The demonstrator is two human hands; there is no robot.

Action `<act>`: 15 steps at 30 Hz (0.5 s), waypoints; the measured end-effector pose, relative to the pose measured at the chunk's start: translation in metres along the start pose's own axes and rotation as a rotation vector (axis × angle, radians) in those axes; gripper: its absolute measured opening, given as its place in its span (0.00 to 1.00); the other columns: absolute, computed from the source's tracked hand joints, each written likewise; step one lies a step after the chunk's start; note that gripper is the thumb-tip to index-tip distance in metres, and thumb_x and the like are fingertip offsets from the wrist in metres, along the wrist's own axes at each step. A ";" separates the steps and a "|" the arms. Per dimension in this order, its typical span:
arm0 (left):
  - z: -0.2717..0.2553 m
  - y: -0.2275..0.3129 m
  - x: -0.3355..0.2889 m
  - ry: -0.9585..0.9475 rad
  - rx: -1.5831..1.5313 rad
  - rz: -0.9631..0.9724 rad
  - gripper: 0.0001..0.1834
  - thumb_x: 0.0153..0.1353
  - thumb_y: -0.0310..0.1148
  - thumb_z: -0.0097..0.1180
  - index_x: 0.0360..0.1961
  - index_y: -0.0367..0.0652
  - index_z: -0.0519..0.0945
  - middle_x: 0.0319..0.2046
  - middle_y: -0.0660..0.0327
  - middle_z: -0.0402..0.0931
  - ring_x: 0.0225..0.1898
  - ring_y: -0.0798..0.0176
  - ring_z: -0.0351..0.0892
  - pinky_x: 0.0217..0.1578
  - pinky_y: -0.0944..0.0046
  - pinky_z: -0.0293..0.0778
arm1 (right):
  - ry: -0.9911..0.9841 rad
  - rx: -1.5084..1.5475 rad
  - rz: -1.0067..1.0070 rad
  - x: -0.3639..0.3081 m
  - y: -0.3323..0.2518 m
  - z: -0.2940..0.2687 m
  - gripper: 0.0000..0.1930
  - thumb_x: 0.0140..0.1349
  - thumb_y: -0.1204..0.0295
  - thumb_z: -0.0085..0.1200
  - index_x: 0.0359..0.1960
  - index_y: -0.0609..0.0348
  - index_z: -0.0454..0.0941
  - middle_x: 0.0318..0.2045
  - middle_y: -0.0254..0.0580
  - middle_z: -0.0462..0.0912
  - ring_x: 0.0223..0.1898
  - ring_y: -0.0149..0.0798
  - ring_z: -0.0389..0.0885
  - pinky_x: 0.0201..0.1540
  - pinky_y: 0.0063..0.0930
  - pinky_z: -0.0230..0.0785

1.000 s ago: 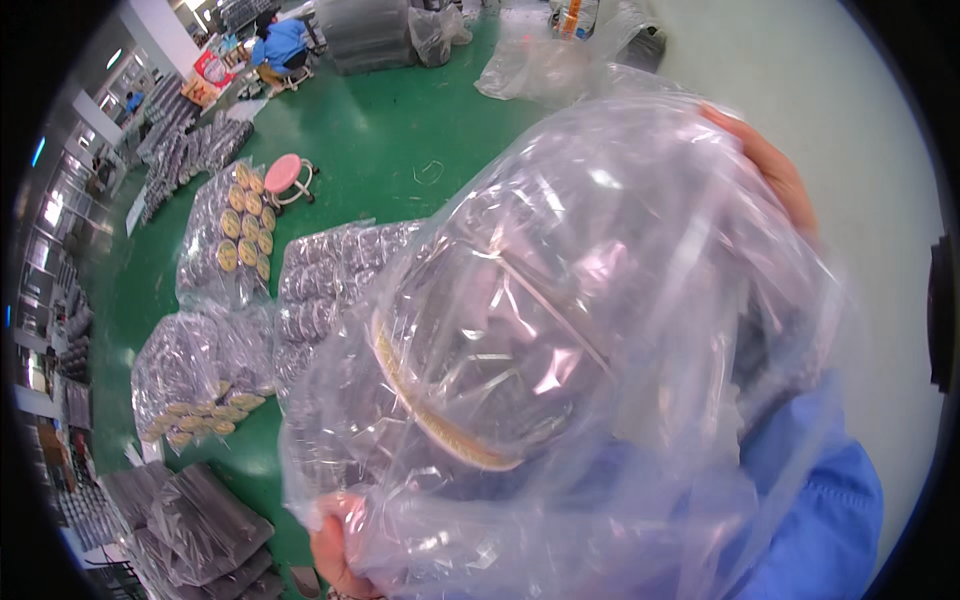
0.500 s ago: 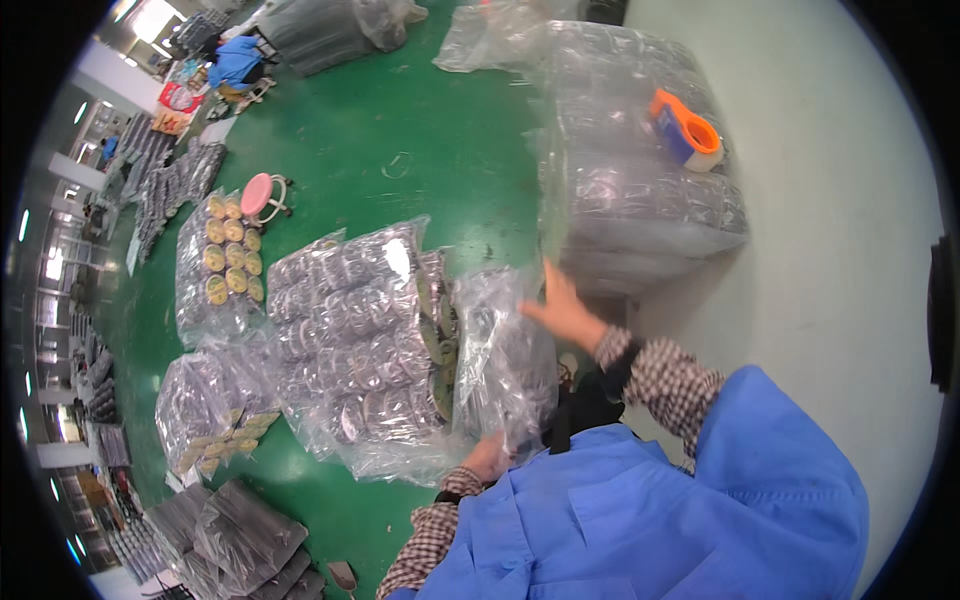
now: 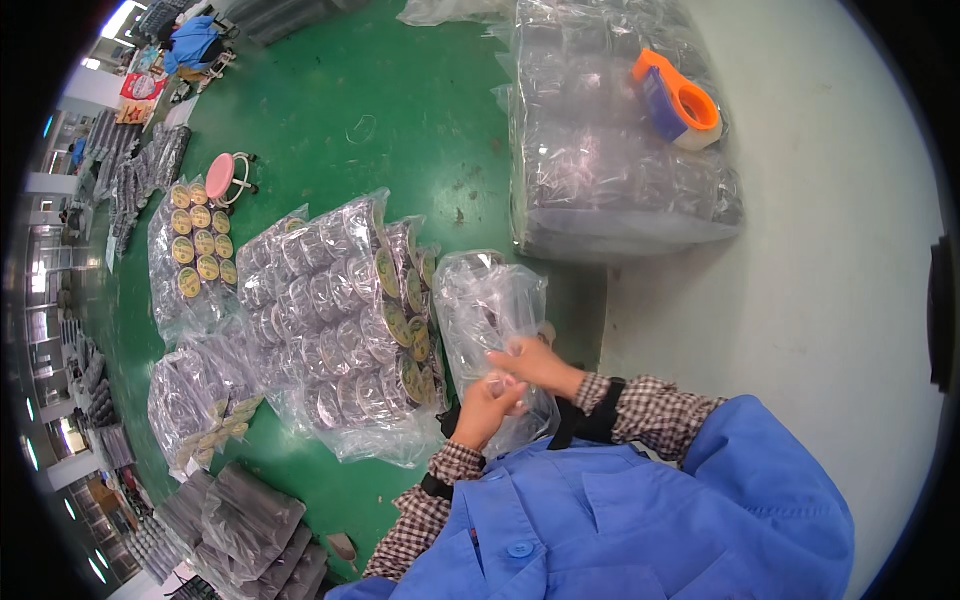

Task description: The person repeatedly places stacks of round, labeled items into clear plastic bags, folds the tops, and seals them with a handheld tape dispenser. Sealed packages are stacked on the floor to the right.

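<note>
In front of me a clear plastic bag (image 3: 480, 300) stands on the floor, with dark contents blurred behind the crinkled film. My left hand (image 3: 486, 410) is closed at the near end of the bag, pinching the film. Just above and to its right, my right hand (image 3: 540, 366) also has its fingers closed on the same film, and the two hands nearly touch. Left of the bag stands a row of wrapped packs (image 3: 340, 310), made up of stacked round pieces with yellow-green labels on their ends.
At the upper right, an orange and blue tape dispenser (image 3: 690, 110) lies on a large wrapped stack (image 3: 590, 170) against the pale wall (image 3: 820, 260). A pink stool (image 3: 222, 176), another labelled pack (image 3: 200, 240) and grey wrapped bundles (image 3: 240, 525) stand to the left on the green floor.
My right hand, spread near the bag's far right side before, has come down and closed beside my left hand. The left hand has risen slightly, and the view has shifted.
</note>
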State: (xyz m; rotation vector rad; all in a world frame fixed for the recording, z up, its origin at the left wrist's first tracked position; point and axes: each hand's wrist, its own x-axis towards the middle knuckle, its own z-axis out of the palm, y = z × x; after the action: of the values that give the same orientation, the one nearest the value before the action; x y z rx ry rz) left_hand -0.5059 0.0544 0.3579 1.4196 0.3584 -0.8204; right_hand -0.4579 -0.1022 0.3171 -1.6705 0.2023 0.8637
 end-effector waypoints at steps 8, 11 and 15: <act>-0.221 0.032 -0.106 0.532 0.520 0.106 0.12 0.66 0.36 0.52 0.30 0.38 0.75 0.16 0.61 0.73 0.17 0.66 0.74 0.18 0.64 0.66 | 0.714 -0.690 -0.284 -0.062 -0.014 -0.125 0.09 0.50 0.71 0.60 0.28 0.62 0.74 0.21 0.49 0.79 0.27 0.55 0.80 0.32 0.43 0.72; -0.219 0.032 -0.071 0.694 1.088 0.373 0.13 0.66 0.34 0.53 0.28 0.37 0.73 0.14 0.57 0.72 0.16 0.62 0.75 0.18 0.61 0.66 | 0.783 -0.833 -0.414 -0.050 -0.074 -0.074 0.09 0.52 0.71 0.59 0.28 0.62 0.72 0.22 0.52 0.78 0.30 0.56 0.80 0.35 0.44 0.72; -0.230 0.083 -0.061 0.534 0.808 0.332 0.15 0.68 0.37 0.53 0.27 0.37 0.73 0.13 0.57 0.71 0.15 0.60 0.73 0.18 0.61 0.65 | 0.476 -0.655 -0.130 -0.063 -0.136 -0.053 0.11 0.53 0.71 0.59 0.26 0.60 0.68 0.21 0.53 0.77 0.30 0.59 0.78 0.32 0.46 0.70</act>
State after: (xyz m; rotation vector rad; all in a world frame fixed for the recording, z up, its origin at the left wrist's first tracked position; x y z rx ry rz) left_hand -0.4339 0.2867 0.4232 2.3891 0.1768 -0.2882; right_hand -0.4038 -0.1288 0.4643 -2.4658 0.1364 0.4345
